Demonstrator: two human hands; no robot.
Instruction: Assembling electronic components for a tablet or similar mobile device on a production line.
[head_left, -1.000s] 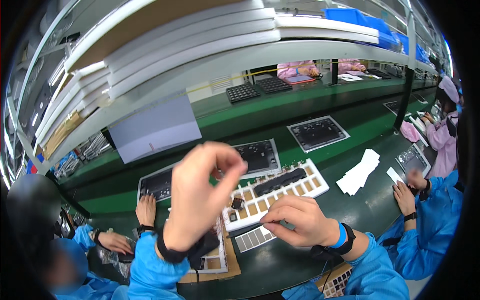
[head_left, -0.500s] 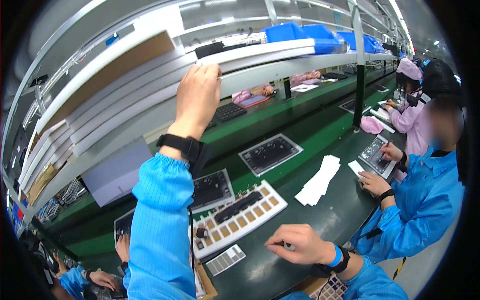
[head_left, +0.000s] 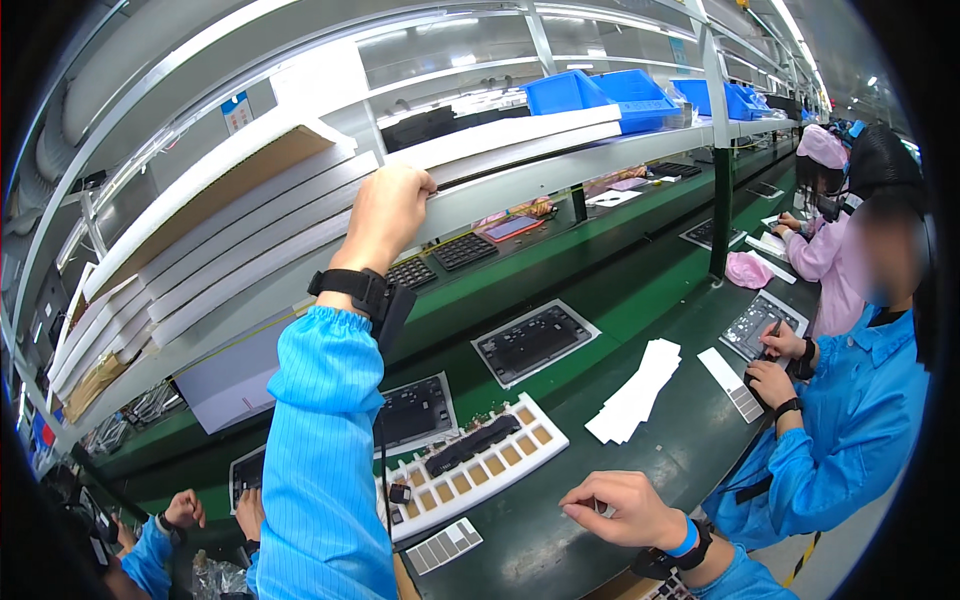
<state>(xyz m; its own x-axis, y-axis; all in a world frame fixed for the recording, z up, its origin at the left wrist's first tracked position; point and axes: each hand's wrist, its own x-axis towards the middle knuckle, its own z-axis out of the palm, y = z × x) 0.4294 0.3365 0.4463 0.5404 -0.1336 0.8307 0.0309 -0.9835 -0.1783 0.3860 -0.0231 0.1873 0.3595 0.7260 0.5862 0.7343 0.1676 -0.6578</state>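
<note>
My left hand (head_left: 388, 215) is raised to the front edge of the shelf (head_left: 560, 172), by a stack of white foam trays (head_left: 250, 255). Its fingers are curled, and what they grip is hidden. Low over the green bench, my right hand (head_left: 628, 508) is closed in a pinch; anything between the fingertips is too small to make out. Between my arms lies a white compartment tray (head_left: 545, 425) with tan squares and a black strip (head_left: 472, 447) on it. A card of grey labels (head_left: 444, 546) rests just in front of that tray.
White paper strips (head_left: 637, 392) lie fanned on the bench. Dark flat panels (head_left: 535, 342) sit on the green line behind. Blue bins (head_left: 570, 93) stand on the shelf. A co-worker in blue (head_left: 850, 400) works at right; another person's hand (head_left: 184, 508) shows at lower left.
My view has shifted slightly. My left hand stays at the shelf edge, while my right hand sits a little lower and further right. The right co-worker's hand has left a white card on the bench.
</note>
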